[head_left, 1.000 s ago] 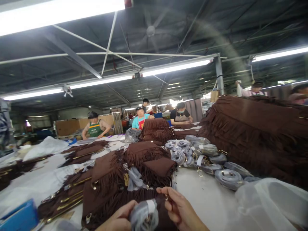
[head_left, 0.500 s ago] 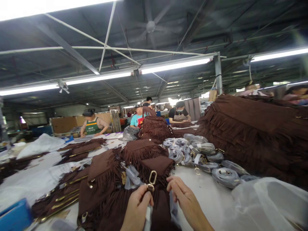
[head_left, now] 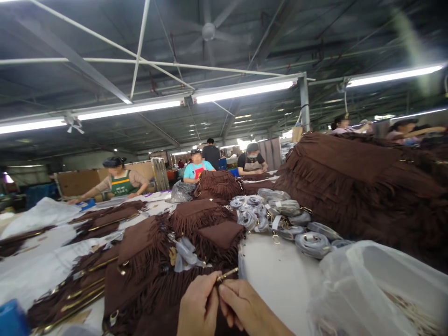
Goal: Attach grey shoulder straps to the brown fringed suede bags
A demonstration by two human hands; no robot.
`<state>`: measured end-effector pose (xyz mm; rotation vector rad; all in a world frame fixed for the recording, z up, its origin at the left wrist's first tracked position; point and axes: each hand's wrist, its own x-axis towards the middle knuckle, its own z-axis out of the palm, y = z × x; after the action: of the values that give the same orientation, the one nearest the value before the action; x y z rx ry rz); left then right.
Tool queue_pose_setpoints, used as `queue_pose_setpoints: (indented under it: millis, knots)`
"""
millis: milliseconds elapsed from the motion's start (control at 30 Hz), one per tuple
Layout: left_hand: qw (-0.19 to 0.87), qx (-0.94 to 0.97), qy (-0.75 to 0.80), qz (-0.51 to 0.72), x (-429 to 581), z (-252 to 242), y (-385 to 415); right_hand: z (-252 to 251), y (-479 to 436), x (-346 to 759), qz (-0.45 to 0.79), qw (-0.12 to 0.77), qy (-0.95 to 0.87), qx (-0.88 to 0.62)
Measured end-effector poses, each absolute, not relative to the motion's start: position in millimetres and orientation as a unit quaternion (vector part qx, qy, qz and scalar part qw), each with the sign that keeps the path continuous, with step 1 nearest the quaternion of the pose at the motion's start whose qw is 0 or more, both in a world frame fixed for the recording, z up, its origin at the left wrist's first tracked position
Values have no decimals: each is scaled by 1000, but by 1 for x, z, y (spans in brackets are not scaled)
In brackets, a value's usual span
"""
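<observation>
My left hand (head_left: 199,303) is closed in a pinch on a gold metal clasp (head_left: 228,274), which points up and to the right, seen edge-on. My right hand (head_left: 247,301) meets it from the right, thumb and fingers closed at the clasp's lower end. What lies between the palms is hidden. Under and behind my hands lie dark brown fringed bags (head_left: 143,240). One brown flap (head_left: 222,233) lies just beyond my fingertips. Crumpled clear plastic (head_left: 185,252) rests among the bags.
Coiled straps in clear plastic (head_left: 311,243) lie right of centre. A tall pile of brown fringed pieces (head_left: 350,163) rises behind them. A translucent plastic bag (head_left: 350,280) is at the right front, a blue object (head_left: 13,317) at the left front. Several co-workers (head_left: 124,182) work across the table.
My right hand has moved left to my left hand and closed at the clasp. The clasp has turned from upright to edge-on and tilted right. The view has shifted slightly right.
</observation>
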<state>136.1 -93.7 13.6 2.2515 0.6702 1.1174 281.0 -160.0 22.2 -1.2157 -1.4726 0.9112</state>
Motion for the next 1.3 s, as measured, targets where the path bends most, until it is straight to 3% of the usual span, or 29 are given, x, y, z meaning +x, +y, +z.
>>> queue_pose_setpoints:
  millis: [200, 467, 567, 700, 833, 933, 1100, 1233, 1300]
  knots:
    - [404, 785, 232, 408, 143, 33, -99, 19, -159, 281, 394, 467, -610, -504]
    - [435, 755, 317, 373, 148, 34, -93, 15, -159, 278, 376, 445, -620, -526]
    - [356, 775, 329, 406, 143, 38, -90, 24, -162, 279, 287, 446, -645, -550]
    - [183, 809, 310, 465, 132, 53, -100, 29, -166, 283, 79, 551, -623, -549]
    - [158, 846, 224, 457, 138, 71, -121, 22, -164, 283, 67, 602, -630, -487]
    - [151, 875, 181, 424, 144, 93, -131, 26, -170, 283, 140, 579, -658, -461]
    - [262, 899, 198, 289, 99, 108, -114, 44, -179, 303, 188, 608, -620, -458]
    - [163, 956, 226, 91, 41, 68, -95, 52, -186, 331, 191, 654, -598, -422]
    - [133, 955, 253, 77, 21, 40, -88, 53, -189, 341, 180, 663, -596, -416]
